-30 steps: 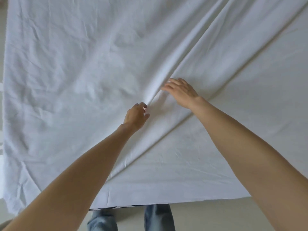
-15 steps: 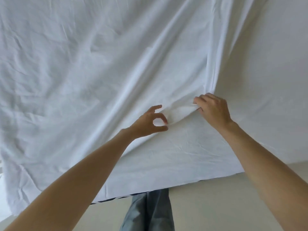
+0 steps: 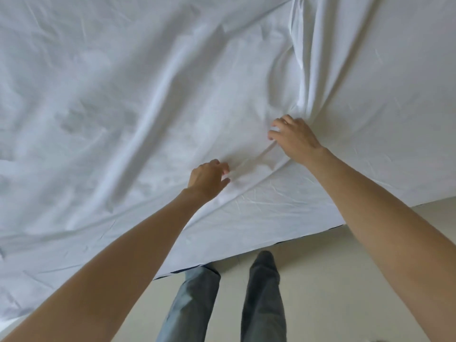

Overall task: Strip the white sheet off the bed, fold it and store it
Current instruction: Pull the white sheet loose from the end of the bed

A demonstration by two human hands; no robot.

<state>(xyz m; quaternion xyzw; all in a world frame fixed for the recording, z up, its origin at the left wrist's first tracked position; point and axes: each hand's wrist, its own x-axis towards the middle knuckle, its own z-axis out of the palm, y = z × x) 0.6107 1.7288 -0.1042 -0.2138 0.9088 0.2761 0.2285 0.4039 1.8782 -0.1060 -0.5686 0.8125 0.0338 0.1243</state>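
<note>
Pale beige floor (image 3: 345,280), smooth, evenly lit, soft daylight

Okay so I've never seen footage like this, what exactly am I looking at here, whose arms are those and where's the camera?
The camera sits on a person's head, looking forward and down, so the two bare arms are the wearer's own. There is no machine. A white sheet covers the bed and fills most of the view. The right hand is closed on a bunch of sheet, with deep folds running away from its grip. The left hand rests on the cloth, fingers curled; whether it pinches any is unclear. Below the sheet's edge you see the wearer's trousered legs on a pale floor.
</note>
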